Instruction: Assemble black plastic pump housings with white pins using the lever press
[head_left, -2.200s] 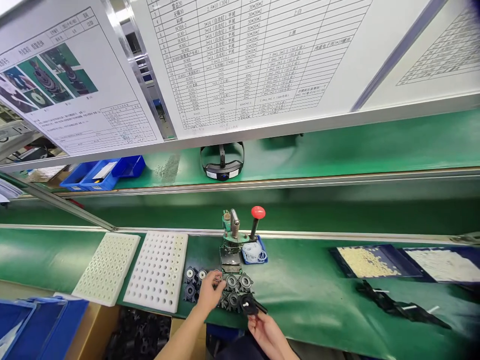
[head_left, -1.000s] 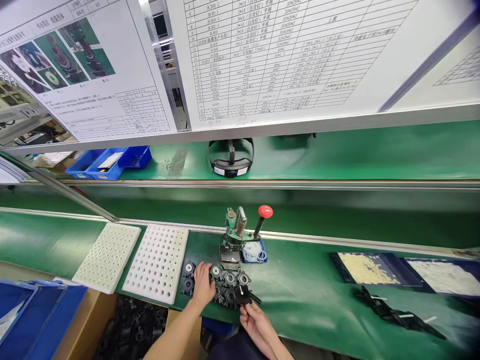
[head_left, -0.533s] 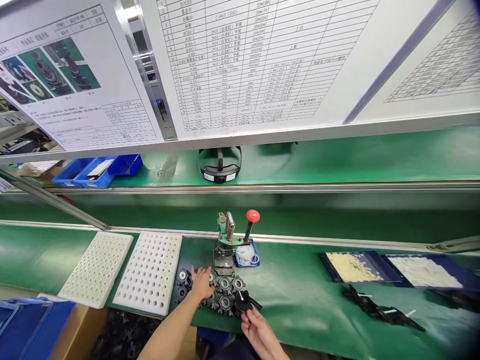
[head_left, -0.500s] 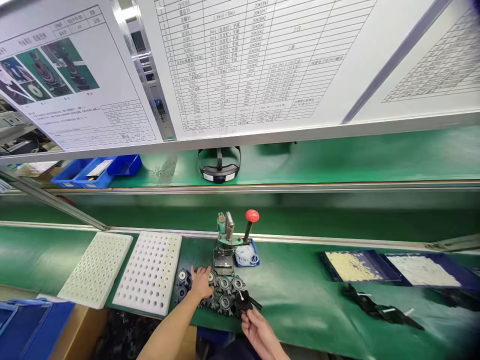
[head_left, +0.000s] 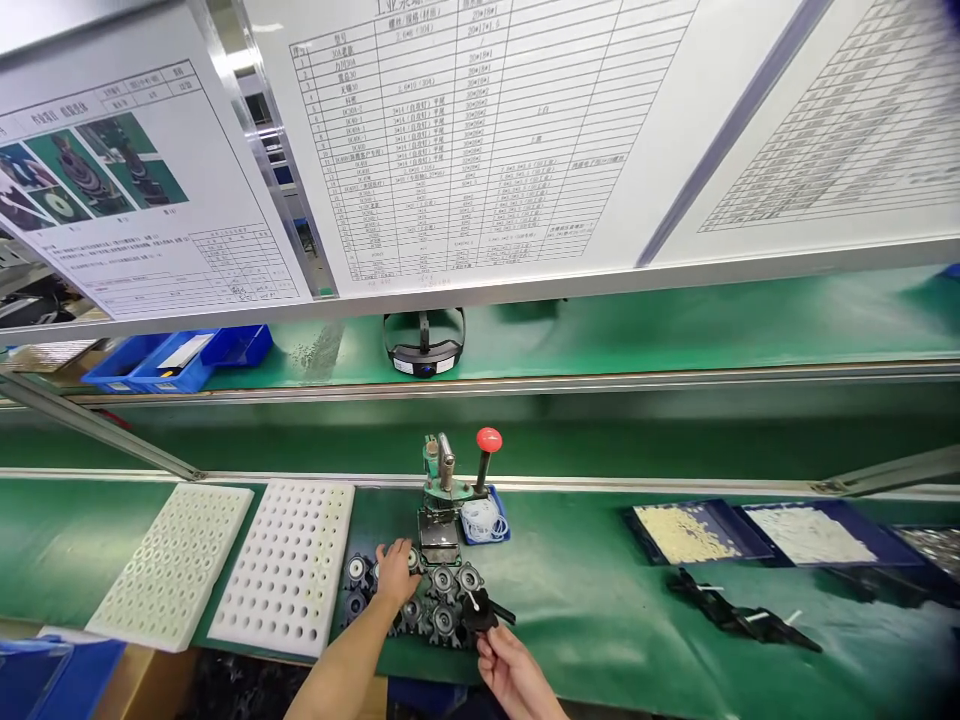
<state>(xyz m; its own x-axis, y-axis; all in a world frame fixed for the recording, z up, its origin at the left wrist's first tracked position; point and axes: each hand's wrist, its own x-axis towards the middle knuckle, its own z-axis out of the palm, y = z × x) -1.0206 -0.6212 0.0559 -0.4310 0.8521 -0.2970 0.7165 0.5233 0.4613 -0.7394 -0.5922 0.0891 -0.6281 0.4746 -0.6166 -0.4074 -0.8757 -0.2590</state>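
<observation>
Black toothed plastic wheels, clustered, several with silver centres, lie on the green belt just in front of the green hand press with red knob. Your left hand rests on the cluster's left side, fingers bent over a wheel; whether they grip it cannot be told. Your right hand, front-right of the press, pinches one black wheel with white pin. Left of the press: two white perforated trays, no wheels seated. Right of it: small blue dish of white rings.

left hand: forearm stretched forward, palm down, fingers spread | right hand: low, fingertips pinched
</observation>
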